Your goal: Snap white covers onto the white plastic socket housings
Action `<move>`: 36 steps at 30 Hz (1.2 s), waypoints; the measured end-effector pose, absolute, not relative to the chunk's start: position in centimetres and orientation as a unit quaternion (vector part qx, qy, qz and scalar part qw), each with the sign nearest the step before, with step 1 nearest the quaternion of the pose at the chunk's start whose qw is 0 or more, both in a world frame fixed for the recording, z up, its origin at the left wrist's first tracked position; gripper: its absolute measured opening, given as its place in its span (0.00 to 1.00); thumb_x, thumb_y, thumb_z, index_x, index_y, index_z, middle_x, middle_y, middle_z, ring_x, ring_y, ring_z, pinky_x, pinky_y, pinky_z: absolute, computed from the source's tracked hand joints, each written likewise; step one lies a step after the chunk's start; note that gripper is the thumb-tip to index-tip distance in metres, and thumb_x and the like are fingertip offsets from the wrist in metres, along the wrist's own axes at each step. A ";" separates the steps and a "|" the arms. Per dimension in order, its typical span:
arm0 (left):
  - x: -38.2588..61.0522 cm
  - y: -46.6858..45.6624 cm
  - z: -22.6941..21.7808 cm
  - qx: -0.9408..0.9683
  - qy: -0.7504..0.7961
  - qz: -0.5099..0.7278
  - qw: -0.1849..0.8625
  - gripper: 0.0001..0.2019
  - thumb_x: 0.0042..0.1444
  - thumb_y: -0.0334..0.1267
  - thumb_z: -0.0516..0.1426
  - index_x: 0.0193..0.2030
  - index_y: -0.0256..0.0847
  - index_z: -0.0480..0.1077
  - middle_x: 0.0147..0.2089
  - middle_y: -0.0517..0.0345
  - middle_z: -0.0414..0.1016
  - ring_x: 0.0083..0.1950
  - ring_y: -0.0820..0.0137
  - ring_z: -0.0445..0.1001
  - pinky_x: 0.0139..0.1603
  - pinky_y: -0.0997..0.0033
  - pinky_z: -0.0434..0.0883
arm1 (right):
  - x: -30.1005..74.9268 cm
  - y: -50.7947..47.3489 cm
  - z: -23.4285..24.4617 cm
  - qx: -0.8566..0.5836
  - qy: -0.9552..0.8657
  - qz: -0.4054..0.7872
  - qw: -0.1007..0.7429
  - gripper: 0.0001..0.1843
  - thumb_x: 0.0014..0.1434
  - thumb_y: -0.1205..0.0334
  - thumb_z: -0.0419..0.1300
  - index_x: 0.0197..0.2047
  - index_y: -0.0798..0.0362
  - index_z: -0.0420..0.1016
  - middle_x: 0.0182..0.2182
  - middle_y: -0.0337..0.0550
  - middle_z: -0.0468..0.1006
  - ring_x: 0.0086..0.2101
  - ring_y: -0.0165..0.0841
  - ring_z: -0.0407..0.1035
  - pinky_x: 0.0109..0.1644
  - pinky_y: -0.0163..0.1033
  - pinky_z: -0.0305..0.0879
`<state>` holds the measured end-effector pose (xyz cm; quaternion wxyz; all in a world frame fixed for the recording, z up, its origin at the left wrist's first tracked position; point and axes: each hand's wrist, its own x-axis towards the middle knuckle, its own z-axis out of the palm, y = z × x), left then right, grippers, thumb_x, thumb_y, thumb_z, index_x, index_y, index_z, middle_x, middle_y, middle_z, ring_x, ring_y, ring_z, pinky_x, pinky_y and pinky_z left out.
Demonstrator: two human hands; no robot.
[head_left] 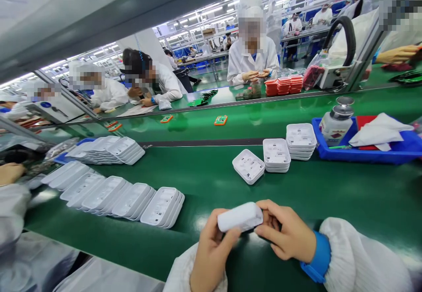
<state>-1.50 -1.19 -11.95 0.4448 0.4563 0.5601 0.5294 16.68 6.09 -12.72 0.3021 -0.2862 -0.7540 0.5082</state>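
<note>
A white plastic casing [238,218] is tilted up above the green bench in front of me, its smooth outer side showing. My left hand [212,248] is closed round its left end, thumb along the lower edge. At the right end, my right hand [288,232] pinches it between thumb and fingers; a blue wristband [318,257] circles that wrist. Beyond my hands, a single white casing [249,167] lies with its inner side up. Two stacks of casings, a shorter stack [277,155] and a taller stack [300,140], stand to its right.
Leaning rows of white casings [132,200] spread over the bench at left. A blue tray [369,153] at right holds a dispenser bottle [336,123] and white cloth [380,129]. Orange-edged circuit boards [220,120] lie on the far green strip. Co-workers sit opposite; another person's hand is at far left.
</note>
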 end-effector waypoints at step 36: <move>-0.7 -2.5 -12.9 0.395 0.633 0.561 0.357 0.14 0.55 0.46 0.58 0.44 0.41 0.70 0.42 0.53 0.73 0.44 0.64 0.70 0.43 0.67 0.66 | 15.1 11.0 -14.2 -0.353 -0.806 0.323 0.348 0.15 0.61 0.58 0.51 0.47 0.56 0.69 0.28 0.40 0.72 0.22 0.32 0.65 0.28 0.35 0.62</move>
